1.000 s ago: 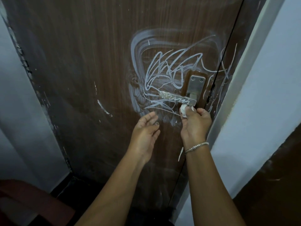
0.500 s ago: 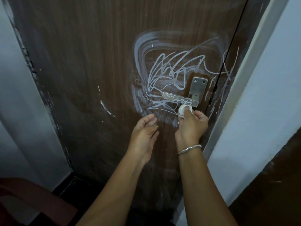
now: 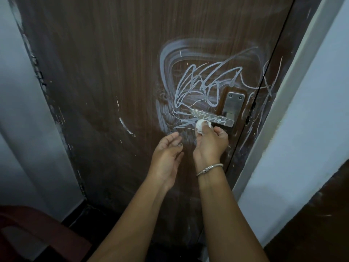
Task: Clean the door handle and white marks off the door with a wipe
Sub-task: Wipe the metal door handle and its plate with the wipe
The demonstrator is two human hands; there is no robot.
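Door (image 3: 113, 72) of dark brown wood grain fills most of the view, seen from close in front and slightly above. White marks (image 3: 204, 82) cover the area above and to the left of the door handle (image 3: 211, 118): thin looping scribbles, ringed by a broad smeared arc. More thin white strokes run down the brown strip past the door's edge, on the side of the pale door frame (image 3: 294, 91). One short stray streak (image 3: 125, 126) lies apart, further left on the panel.

The handle is a metal lever lying level, reaching leftward from an upright metal backplate (image 3: 233, 104) with two screws at its top. The lever's face carries white scribble along its length.

Right hand (image 3: 211, 146): fingers curled, pinching a small crumpled white wipe (image 3: 201, 126). The wipe is pressed against the lower edge of the lever, toward its free end. A silver bracelet (image 3: 209, 169) sits on that wrist.

Left hand (image 3: 166, 154): relaxed, palm turned inward, fingers loosely curved, holding nothing. It hangs just beside the right hand, below the smeared marks. Whether it touches the door cannot be told.

Pale walls flank the door. A dark red object (image 3: 37, 233), blurred, shows at lower left.
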